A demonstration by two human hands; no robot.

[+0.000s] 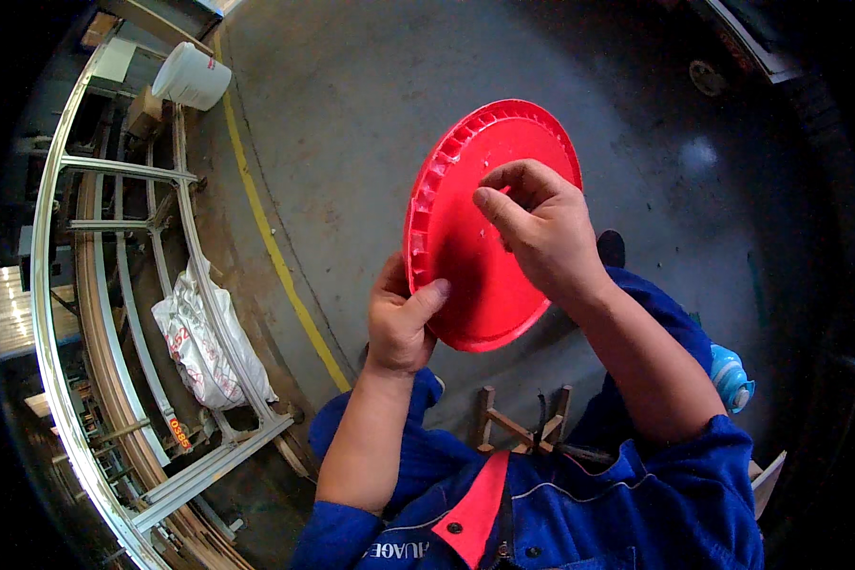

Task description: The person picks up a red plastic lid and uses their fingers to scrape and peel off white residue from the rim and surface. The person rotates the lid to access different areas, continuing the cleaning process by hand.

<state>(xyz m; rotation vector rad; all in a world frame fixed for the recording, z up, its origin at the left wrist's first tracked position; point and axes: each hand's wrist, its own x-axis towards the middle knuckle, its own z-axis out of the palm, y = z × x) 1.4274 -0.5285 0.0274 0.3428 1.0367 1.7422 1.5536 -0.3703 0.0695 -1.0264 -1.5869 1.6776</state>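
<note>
A round red plastic lid [461,271] with a ribbed rim is held up in front of me, tilted so its face is toward me. My left hand [401,323] grips its lower left edge, thumb on the face and fingers behind. Over the right part of the lid, my right hand [549,228] is closed with thumb and forefinger close together. Whatever is between those fingertips, if anything, is too small to make out. A few tiny white specks show on the lid's face near the right hand.
A metal frame rack [123,172] stands at the left, with a white sack [199,332] in it and a white bucket [192,78] at its far end. A yellow line [274,242] runs along the grey floor. At the right lies a light-blue container [731,378]; wooden pieces [508,427] are below me.
</note>
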